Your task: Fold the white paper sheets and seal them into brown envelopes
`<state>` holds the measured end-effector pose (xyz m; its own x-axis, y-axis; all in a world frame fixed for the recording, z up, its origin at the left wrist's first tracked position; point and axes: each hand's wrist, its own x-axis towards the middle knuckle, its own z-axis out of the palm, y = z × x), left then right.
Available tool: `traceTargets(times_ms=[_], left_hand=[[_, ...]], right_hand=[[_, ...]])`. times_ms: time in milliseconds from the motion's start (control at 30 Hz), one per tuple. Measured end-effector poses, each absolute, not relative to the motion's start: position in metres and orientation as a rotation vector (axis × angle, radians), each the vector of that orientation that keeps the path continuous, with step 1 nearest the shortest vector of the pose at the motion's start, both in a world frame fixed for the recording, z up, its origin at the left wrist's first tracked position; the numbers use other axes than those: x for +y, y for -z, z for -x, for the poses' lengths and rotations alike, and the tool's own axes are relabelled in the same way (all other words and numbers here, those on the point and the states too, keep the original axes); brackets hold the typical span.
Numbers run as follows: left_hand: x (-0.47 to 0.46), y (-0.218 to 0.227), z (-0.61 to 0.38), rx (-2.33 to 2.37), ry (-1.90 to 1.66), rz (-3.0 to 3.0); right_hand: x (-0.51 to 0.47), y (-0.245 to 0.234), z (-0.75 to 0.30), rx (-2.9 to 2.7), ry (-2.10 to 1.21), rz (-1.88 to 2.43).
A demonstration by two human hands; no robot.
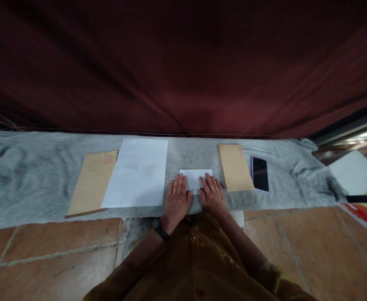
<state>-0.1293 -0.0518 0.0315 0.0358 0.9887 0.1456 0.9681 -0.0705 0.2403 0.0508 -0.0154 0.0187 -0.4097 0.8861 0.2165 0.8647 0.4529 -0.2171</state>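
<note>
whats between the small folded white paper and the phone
A brown envelope lies between the folded white paper and the phone, on the grey cloth, close beside the phone. The head view shows it.

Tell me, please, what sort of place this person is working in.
Probably a home, worked at floor level rather than an office: a grey blanket is spread over terracotta floor tiles, a dark red curtain hangs behind it, and brown envelopes and paper lie on the blanket.
</note>
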Motion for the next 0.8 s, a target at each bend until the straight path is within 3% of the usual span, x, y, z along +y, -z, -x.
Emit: traceTargets(times_ms=[533,700,800], left_hand=[[-0.058,-0.044,0.159,1.997,-0.564,-2.211],[-0.062,-0.071,0.246,2.323,-0.881,-1.999],[-0.065,-0.083,0.316,2.657,-0.814,-1.676]], right_hand=[[-0.019,-0.019,-0.056,-2.371,-0.048,1.540],[-0.019,-0.017,-0.056,-2.391,-0.013,1.547],[-0.019,-0.016,-0.056,-2.392,0.016,1.554]])
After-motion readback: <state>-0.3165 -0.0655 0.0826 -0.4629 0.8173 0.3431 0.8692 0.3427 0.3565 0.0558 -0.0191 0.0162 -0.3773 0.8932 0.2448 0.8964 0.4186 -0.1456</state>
